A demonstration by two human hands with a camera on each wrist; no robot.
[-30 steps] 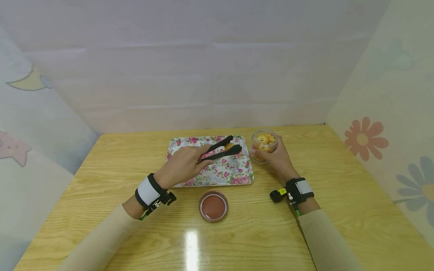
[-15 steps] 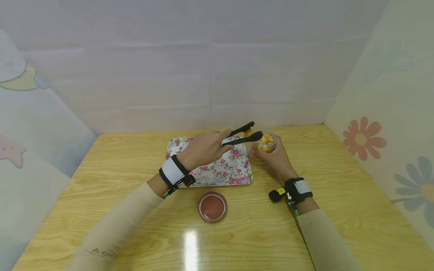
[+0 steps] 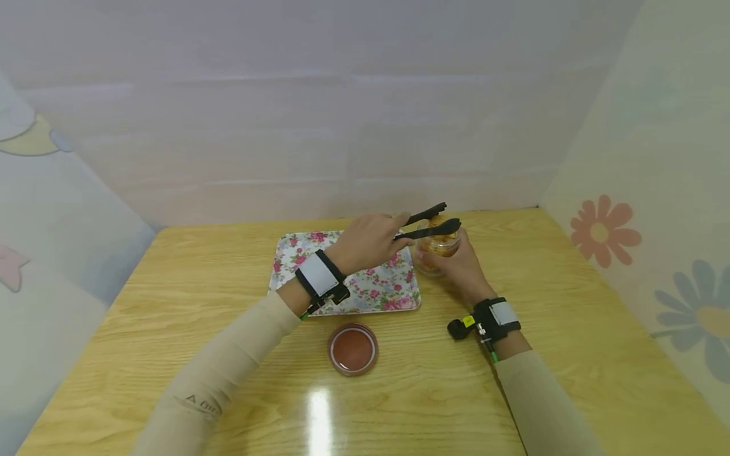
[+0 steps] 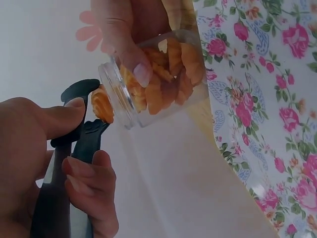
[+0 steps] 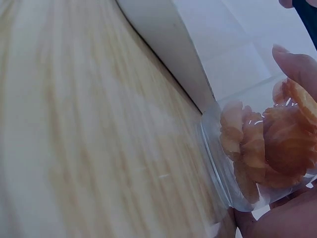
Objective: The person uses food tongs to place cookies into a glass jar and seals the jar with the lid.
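A wooden table [image 3: 570, 354] with pale yellow grain fills the lower part of the head view, with a bright glare spot near its front edge. A floral tray [image 3: 376, 292] with pink roses lies toward the back. In front of it, apart from its edge, 1 round reddish-brown lid [image 3: 353, 349] lies flat. Pastel walls [image 3: 656, 209] with flower prints enclose the table.

The left hand [image 3: 369, 242] lifted the black tongs [image 3: 429, 221] off the floral tray [image 3: 373, 288] and carried them rightward with a cookie [image 4: 102, 105] pinched in the tips; the tips came to the mouth of the glass jar [image 3: 436, 244]; the left forearm swung across the tray's near edge.
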